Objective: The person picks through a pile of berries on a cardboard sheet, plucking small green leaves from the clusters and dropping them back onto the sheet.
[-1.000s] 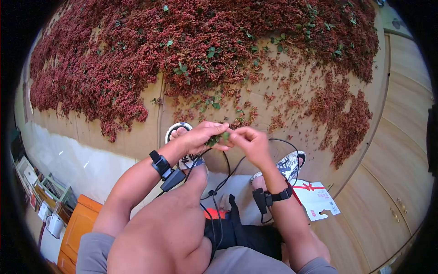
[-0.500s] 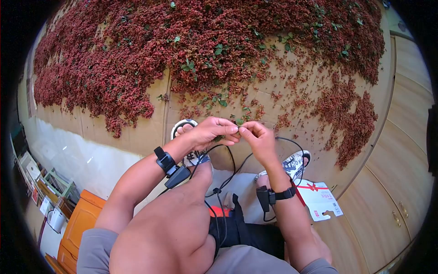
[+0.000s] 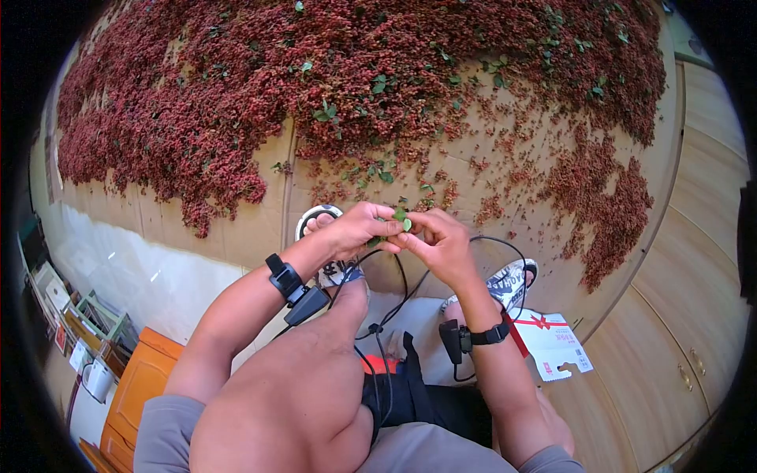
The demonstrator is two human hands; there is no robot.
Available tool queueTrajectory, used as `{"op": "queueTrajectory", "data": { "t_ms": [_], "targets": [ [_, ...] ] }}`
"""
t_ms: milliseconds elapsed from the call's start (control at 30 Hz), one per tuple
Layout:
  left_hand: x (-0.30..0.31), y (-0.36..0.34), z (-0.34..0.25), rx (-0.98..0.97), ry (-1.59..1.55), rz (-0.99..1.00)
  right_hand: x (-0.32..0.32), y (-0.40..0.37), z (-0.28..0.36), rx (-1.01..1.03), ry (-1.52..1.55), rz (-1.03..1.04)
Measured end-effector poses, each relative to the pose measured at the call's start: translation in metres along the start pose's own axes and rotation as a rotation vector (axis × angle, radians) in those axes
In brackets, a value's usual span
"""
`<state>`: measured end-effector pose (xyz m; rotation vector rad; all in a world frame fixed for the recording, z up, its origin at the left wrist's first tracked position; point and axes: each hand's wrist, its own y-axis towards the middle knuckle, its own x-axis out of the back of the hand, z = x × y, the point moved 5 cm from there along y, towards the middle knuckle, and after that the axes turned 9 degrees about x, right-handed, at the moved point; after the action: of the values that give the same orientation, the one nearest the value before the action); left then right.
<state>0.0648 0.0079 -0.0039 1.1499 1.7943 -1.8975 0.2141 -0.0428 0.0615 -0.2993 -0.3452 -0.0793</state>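
Observation:
Between my two hands is a small green leafy sprig (image 3: 404, 220), its leaves showing above the fingertips. My left hand (image 3: 364, 227) is closed on it from the left, with more green showing below its fingers. My right hand (image 3: 443, 243) pinches at the sprig's right side, thumb and fingertips close to those of the left. Just beyond the hands, loose green leaves (image 3: 385, 175) lie among scattered red clusters. A large heap of red berry clusters, which look like Sichuan peppercorns (image 3: 371, 94), covers the cardboard (image 3: 264, 206) further off.
Thinner peppercorns lie at the right. A black cable (image 3: 402, 272) loops below my hands between my sandalled feet. A white and red printed card (image 3: 554, 347) lies by my right forearm. Wooden cabinet doors (image 3: 670, 315) stand at the right, an orange wooden piece (image 3: 142, 386) at lower left.
My right hand has shifted slightly left and down, its thumb now further under the sprig. More of the green leaves shows between my fingertips. My left hand has barely moved.

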Motion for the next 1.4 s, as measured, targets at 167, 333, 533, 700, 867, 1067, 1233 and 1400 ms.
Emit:
{"op": "queueTrajectory", "data": {
  "t_ms": [167, 333, 533, 700, 867, 1067, 1233, 1400],
  "targets": [
    [0.004, 0.001, 0.002, 0.000, -0.017, 0.027, 0.000, 0.000, -0.003, 0.080, 0.102, -0.024],
    [0.005, 0.004, 0.005, -0.009, 0.009, 0.030, 0.002, 0.001, -0.001, 0.071, 0.032, -0.013],
    [0.000, -0.002, 0.002, 0.079, -0.102, 0.030, 0.003, 0.004, 0.007, 0.146, -0.118, 0.009],
    [0.005, 0.002, 0.006, 0.083, -0.007, -0.004, 0.002, 0.008, 0.022, 0.370, -0.291, 0.049],
    [0.001, 0.000, 0.002, 0.029, 0.052, 0.025, 0.005, 0.006, 0.012, 0.179, -0.089, 0.006],
    [0.000, -0.003, -0.002, 0.062, 0.067, -0.026, 0.014, 0.002, 0.000, 0.102, -0.035, 0.000],
    [-0.002, -0.002, 0.000, 0.072, 0.162, -0.019, 0.011, 0.004, 0.003, 0.097, -0.014, 0.065],
    [0.002, -0.001, 0.003, 0.087, 0.092, 0.010, 0.011, 0.003, -0.001, 0.101, -0.011, 0.087]
  ]
}}
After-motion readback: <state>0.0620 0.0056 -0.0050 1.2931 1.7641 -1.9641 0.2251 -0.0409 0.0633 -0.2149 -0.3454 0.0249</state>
